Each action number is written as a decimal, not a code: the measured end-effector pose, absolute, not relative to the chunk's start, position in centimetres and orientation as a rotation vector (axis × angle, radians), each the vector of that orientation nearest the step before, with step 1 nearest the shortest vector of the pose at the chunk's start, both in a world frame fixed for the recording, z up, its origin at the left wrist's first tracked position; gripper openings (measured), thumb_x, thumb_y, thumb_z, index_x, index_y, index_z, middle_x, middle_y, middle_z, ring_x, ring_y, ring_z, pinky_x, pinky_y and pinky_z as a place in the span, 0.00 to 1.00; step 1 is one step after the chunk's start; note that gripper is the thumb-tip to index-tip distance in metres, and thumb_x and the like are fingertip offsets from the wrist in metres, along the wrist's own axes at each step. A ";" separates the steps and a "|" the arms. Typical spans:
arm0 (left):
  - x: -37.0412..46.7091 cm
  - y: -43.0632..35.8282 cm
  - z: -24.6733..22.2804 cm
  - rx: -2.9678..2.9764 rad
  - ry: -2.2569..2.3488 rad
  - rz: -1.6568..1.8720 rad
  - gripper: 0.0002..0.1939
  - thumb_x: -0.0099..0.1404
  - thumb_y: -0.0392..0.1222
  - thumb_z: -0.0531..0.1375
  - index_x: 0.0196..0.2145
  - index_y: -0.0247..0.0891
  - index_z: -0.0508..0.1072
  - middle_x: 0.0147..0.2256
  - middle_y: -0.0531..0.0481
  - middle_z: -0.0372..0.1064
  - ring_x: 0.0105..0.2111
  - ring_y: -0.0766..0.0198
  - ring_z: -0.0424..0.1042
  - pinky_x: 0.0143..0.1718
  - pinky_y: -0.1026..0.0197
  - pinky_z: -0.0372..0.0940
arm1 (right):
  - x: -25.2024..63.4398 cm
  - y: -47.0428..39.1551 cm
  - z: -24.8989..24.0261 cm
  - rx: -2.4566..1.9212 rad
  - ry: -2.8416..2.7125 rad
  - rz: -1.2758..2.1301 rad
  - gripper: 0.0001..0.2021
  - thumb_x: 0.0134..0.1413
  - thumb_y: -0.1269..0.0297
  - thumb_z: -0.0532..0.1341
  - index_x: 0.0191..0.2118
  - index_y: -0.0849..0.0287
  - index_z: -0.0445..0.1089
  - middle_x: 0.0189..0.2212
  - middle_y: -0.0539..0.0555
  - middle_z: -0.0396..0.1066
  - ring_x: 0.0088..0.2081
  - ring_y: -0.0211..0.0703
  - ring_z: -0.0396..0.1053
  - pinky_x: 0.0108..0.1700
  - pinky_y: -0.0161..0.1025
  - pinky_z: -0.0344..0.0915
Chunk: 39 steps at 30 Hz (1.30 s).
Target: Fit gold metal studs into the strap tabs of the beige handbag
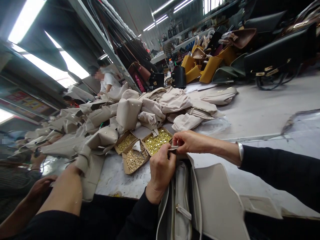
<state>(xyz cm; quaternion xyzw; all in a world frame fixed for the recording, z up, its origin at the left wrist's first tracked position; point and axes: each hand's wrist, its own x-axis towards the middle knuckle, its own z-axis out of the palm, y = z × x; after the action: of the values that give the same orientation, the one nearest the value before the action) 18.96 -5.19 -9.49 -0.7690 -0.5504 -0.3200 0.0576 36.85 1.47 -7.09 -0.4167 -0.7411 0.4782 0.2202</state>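
Note:
A beige bag point(183, 200) with a zipped inner pocket stands open at the bottom centre, its flap point(220, 200) spread to the right. My left hand point(162, 168) pinches a small beige strip point(173, 147) at the bag's upper edge. From the right my right hand point(187, 141) comes in with a bracelet at the wrist, thumb and finger closed on the same strip. The two hands nearly touch. Just beyond them lie cardboard trays of gold-coloured metal pieces point(157, 141) and small studs point(135, 160).
Beige bag parts point(128, 113) are heaped across the table behind the trays. Yellow point(211, 68) and black bags point(280, 53) stand at the back right. Another person's arm point(66, 186) reaches in at the left; a person in white point(108, 81) is farther back.

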 end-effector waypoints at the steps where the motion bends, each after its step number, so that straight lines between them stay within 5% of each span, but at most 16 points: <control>1: 19.1 -5.2 -9.4 -2.325 -1.753 -1.020 0.09 0.62 0.30 0.61 0.39 0.39 0.73 0.31 0.53 0.76 0.29 0.62 0.75 0.33 0.63 0.64 | 37.0 1.5 -7.2 -1.146 -2.044 1.338 0.08 0.45 0.74 0.67 0.35 0.59 0.73 0.25 0.44 0.69 0.28 0.35 0.62 0.27 0.32 0.53; 8: 19.6 -4.7 -9.3 -2.280 -2.203 -1.444 0.06 0.57 0.32 0.60 0.27 0.40 0.66 0.24 0.58 0.64 0.24 0.68 0.64 0.28 0.66 0.59 | 37.4 2.0 -8.2 -1.088 -2.001 1.444 0.09 0.43 0.74 0.66 0.35 0.60 0.73 0.25 0.44 0.68 0.27 0.35 0.62 0.27 0.32 0.54; 13: 19.6 -4.8 -9.5 -2.292 -2.281 -1.597 0.05 0.58 0.34 0.61 0.34 0.40 0.70 0.27 0.57 0.70 0.25 0.67 0.70 0.29 0.66 0.63 | 37.3 2.2 -8.9 -1.072 -1.936 1.514 0.08 0.44 0.72 0.67 0.35 0.61 0.73 0.24 0.44 0.67 0.26 0.34 0.61 0.27 0.32 0.54; 22: 19.2 -5.6 -8.0 -2.472 -1.854 -0.874 0.17 0.62 0.31 0.61 0.49 0.41 0.73 0.36 0.50 0.80 0.34 0.58 0.79 0.37 0.61 0.68 | 37.3 2.0 -8.8 -1.074 -1.905 1.523 0.07 0.46 0.69 0.68 0.34 0.61 0.74 0.25 0.44 0.68 0.27 0.34 0.61 0.27 0.31 0.54; 27: 19.5 -5.6 -8.1 -2.421 -1.705 -0.627 0.15 0.62 0.30 0.60 0.46 0.39 0.75 0.36 0.48 0.80 0.33 0.56 0.79 0.35 0.61 0.67 | 37.1 1.9 -8.7 -1.093 -1.904 1.473 0.09 0.42 0.73 0.67 0.34 0.61 0.73 0.25 0.44 0.68 0.28 0.35 0.62 0.28 0.31 0.55; 39: 20.7 -5.9 -9.8 -2.219 -2.118 -1.330 0.11 0.60 0.32 0.60 0.37 0.42 0.79 0.32 0.55 0.79 0.31 0.63 0.76 0.36 0.63 0.65 | 37.0 1.3 -9.3 -1.045 -1.791 1.577 0.10 0.41 0.72 0.65 0.34 0.60 0.70 0.24 0.43 0.66 0.26 0.34 0.60 0.27 0.31 0.54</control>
<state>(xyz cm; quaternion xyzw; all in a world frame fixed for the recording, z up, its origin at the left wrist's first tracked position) 20.70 -5.91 -9.76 -0.6604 -0.6302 -0.3958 -0.1009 37.03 1.34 -9.30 -0.3868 -0.6629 0.5838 0.2648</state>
